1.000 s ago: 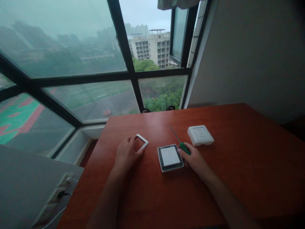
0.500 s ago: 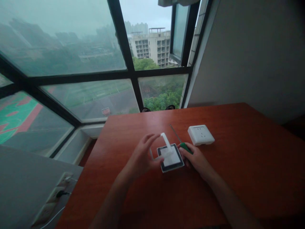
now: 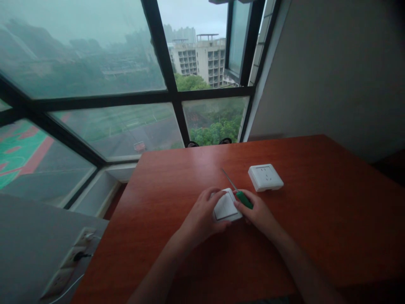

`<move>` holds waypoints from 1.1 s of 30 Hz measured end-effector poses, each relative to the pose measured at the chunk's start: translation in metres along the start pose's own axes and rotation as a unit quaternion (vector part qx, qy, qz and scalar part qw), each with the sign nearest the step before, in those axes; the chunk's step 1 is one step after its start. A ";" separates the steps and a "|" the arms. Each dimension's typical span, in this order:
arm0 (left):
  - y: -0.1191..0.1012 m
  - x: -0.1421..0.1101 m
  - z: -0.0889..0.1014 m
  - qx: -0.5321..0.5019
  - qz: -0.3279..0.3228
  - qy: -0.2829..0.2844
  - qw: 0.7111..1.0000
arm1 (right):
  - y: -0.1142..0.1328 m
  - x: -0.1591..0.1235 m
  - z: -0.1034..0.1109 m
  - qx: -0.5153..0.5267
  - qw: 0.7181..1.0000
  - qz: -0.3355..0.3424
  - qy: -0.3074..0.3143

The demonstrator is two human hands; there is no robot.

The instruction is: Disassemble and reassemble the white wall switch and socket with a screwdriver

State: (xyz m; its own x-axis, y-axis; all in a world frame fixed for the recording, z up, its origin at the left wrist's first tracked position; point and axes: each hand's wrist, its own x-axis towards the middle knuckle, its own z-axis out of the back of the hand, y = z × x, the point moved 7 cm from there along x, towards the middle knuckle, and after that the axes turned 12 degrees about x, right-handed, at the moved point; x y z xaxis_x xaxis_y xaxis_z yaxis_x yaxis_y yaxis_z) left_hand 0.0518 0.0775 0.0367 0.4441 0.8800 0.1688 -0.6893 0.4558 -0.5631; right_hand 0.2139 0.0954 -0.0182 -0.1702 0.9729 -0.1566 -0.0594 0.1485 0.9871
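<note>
A white square wall switch (image 3: 225,206) lies on the table with a white frame around its large flat rocker. My left hand (image 3: 207,213) curls around its left side, fingertips at the far edge and thumb at the near edge. In my right hand (image 3: 257,211) is a screwdriver (image 3: 243,199) with a green handle, its thin shaft pointing away to the upper left. The right thumb rests on the switch's right edge; some fingers of that hand are hidden.
A white wall socket (image 3: 265,176) sits farther back on the reddish wooden table (image 3: 171,177), right of the screwdriver. Large windows (image 3: 107,97) rise behind the table. Sockets with plugs (image 3: 79,255) are on the low wall at left.
The white frame, which my left hand held tilted above the switch, now lies flat over its dark border. My left hand has come down and closed around the switch. The screwdriver stays in my right hand.
</note>
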 end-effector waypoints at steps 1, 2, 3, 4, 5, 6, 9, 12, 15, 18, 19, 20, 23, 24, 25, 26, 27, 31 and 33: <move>0.001 -0.002 0.001 0.000 0.004 -0.001 1.000 | 0.000 0.000 0.000 -0.003 1.000 0.002 0.001; 0.004 -0.004 0.001 0.002 0.010 -0.001 1.000 | 0.000 0.000 -0.001 -0.005 1.000 0.003 0.002; 0.007 -0.006 0.000 0.004 0.018 -0.001 1.000 | 0.000 0.000 -0.001 -0.008 1.000 0.005 0.002; 0.011 -0.008 0.000 0.006 0.029 -0.001 1.000 | 0.000 0.000 -0.001 -0.010 1.000 0.007 0.001; 0.016 -0.011 0.000 0.005 0.041 -0.002 0.999 | 0.000 0.000 -0.001 -0.012 1.000 0.009 0.000; 0.020 -0.013 0.000 0.002 0.053 -0.005 0.999 | 0.000 0.000 -0.001 -0.014 1.000 0.011 -0.002; 0.026 -0.016 0.001 -0.014 0.069 -0.009 0.997 | 0.000 0.000 0.001 -0.019 1.000 0.016 -0.011; 0.025 -0.015 0.002 -0.022 0.065 -0.011 0.998 | -0.001 0.001 0.001 -0.020 1.000 0.015 -0.015; 0.024 -0.014 0.002 -0.019 0.060 -0.013 0.998 | -0.001 0.002 0.000 -0.023 1.000 0.011 -0.014; 0.025 -0.015 0.000 -0.016 0.055 -0.010 0.998 | 0.000 0.003 -0.001 -0.029 1.000 0.007 -0.009; 0.025 -0.016 -0.001 -0.014 0.052 -0.010 0.999 | 0.001 0.002 -0.002 -0.031 0.999 0.006 -0.007; 0.025 -0.016 -0.001 -0.011 0.048 -0.009 0.999 | 0.001 0.002 -0.002 -0.033 0.999 0.006 -0.006; 0.024 -0.016 -0.003 -0.005 0.036 -0.003 0.999 | 0.003 0.001 -0.002 -0.041 0.999 0.011 -0.004; 0.023 -0.016 -0.003 -0.003 0.035 -0.002 0.999 | 0.004 0.001 -0.002 -0.045 0.999 0.015 -0.003; 0.023 -0.016 -0.002 -0.002 0.035 -0.002 0.999 | 0.005 0.001 -0.002 -0.049 0.999 0.021 -0.004; 0.023 -0.016 -0.002 -0.003 0.037 -0.004 0.999 | 0.006 0.001 -0.002 -0.055 0.998 0.028 -0.004; 0.023 -0.015 -0.002 -0.004 0.038 -0.006 0.999 | 0.008 0.001 -0.002 -0.060 0.997 0.037 -0.005; 0.022 -0.015 -0.003 -0.007 0.038 -0.010 0.999 | 0.010 0.001 -0.002 -0.083 0.995 0.063 0.001; 0.023 -0.015 -0.004 -0.005 0.038 -0.007 0.999 | 0.010 0.001 -0.003 -0.092 0.993 0.068 0.006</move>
State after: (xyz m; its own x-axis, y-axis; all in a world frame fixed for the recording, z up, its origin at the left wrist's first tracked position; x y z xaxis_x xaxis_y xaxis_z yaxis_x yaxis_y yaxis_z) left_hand 0.0311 0.0739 0.0183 0.3819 0.9140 0.1370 -0.7149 0.3861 -0.5829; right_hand 0.2106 0.0975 -0.0087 -0.2004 0.9794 -0.0244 -0.2140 -0.0194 0.9766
